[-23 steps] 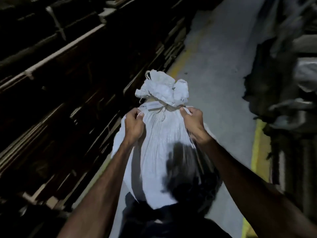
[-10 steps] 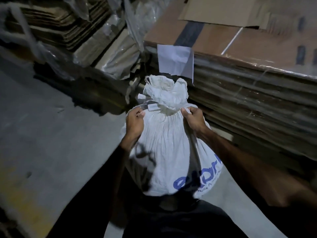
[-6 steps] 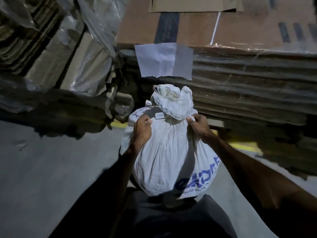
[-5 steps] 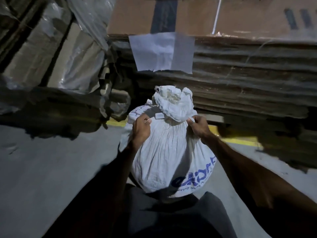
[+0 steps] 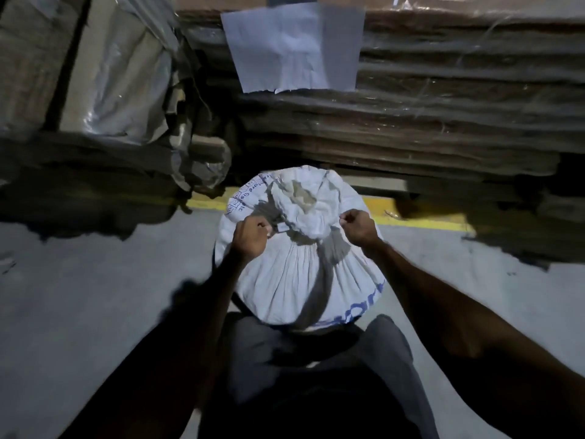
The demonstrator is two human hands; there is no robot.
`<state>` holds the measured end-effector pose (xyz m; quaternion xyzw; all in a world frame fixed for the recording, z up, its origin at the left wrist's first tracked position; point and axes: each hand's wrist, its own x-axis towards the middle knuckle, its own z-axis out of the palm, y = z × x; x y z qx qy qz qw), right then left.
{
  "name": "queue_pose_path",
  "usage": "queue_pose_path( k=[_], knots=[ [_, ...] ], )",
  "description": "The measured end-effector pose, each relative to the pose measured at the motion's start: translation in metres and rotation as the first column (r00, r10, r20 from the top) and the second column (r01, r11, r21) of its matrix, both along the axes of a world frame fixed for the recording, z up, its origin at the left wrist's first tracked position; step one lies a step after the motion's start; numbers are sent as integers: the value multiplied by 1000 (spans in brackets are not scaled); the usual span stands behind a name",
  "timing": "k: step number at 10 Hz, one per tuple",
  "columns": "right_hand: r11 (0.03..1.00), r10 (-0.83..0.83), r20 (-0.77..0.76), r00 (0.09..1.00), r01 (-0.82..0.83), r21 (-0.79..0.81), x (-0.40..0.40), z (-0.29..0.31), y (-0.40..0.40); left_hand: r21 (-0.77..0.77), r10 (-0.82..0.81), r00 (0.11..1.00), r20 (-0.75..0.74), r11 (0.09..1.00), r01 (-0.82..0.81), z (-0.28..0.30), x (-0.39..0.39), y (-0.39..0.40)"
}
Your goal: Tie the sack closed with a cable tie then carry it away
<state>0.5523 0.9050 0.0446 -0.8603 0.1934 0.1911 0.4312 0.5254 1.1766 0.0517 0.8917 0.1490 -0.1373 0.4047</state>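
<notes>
Sack [image 5: 300,274], neck pinched by both hands' fingers [image 5: 264,228], sits just before stacked cardboard [image 5: 443,122].

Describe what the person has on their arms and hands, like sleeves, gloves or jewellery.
Both forearms are bare as far as the frame shows, with no sleeves visible. The left hand and right hand wear no gloves. No watch, ring or band can be made out in the dim light.

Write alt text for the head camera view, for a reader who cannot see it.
Seen from above, a person's left hand and right hand grip a white sack on either side of its tied, bunched neck. It sits over a grey floor, before a yellow line and stacked flattened cardboard.
</notes>
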Motion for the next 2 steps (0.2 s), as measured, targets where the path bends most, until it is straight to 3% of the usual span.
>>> queue_pose_path(
  k=[2],
  knots=[
    [976, 182, 32, 983, -176, -128, -53, 73, -3, 9, -166, 984, -61, 986, 167, 59, -55, -3]
  ],
)
